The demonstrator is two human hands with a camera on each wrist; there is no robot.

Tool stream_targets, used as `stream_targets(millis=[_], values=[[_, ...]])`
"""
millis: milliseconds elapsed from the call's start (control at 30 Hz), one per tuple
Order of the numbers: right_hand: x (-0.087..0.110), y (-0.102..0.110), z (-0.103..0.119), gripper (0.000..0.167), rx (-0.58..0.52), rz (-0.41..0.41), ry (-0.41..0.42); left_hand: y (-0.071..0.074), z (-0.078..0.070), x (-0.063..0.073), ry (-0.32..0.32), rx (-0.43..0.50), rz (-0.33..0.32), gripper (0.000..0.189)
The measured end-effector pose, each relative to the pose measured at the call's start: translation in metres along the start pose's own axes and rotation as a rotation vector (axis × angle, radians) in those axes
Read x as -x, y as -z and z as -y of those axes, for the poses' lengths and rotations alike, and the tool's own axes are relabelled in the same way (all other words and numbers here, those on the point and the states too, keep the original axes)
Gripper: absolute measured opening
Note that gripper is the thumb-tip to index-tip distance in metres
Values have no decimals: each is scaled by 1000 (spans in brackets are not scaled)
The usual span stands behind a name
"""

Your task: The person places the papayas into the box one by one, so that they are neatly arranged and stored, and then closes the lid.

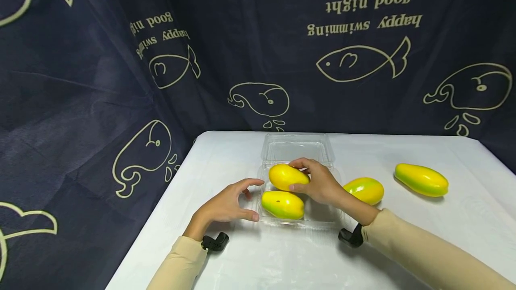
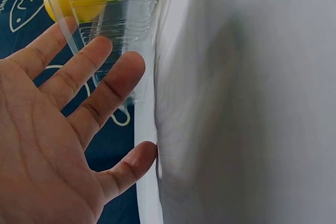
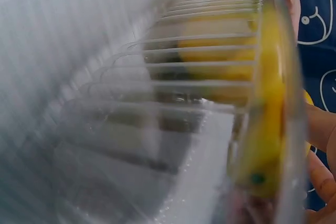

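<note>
A clear plastic clamshell container [image 1: 322,216] lies with its lid [image 1: 297,150] folded back, away from me. My right hand [image 1: 320,185] grips a yellow papaya [image 1: 285,176] over the container's far left part, thumb on the near side and fingers on the far side. A second papaya [image 1: 283,205], yellow and green, lies inside, nearer to me. My left hand [image 1: 226,202] is just left of the container, thumb and fingers apart with nothing between them. In the left wrist view its palm [image 2: 42,145] faces the camera. Through the ribbed wall [image 3: 184,72], the right wrist view shows blurred yellow fruit.
Right of the container lies another yellow-green papaya [image 1: 366,190], partly hidden by my right forearm. A longer one [image 1: 421,180] rests farther right on the white-covered table [image 1: 298,258]. A dark printed curtain [image 1: 363,102] hangs behind the table and along its left side.
</note>
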State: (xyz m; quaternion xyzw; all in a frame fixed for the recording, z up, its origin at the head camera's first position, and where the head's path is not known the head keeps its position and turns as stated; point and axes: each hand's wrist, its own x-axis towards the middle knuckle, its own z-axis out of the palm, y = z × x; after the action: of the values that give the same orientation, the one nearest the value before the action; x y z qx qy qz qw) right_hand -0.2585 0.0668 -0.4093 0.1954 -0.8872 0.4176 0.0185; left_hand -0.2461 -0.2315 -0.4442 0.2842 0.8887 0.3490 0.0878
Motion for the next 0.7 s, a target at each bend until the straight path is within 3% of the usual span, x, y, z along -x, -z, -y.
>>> stream_targets(millis=[467, 700], values=[[2, -11, -5, 54, 54, -46, 20, -1, 1, -1, 7, -7, 3, 92], [1, -14, -6, 55, 73, -18, 14, -1, 0, -2, 12, -4, 4, 90]])
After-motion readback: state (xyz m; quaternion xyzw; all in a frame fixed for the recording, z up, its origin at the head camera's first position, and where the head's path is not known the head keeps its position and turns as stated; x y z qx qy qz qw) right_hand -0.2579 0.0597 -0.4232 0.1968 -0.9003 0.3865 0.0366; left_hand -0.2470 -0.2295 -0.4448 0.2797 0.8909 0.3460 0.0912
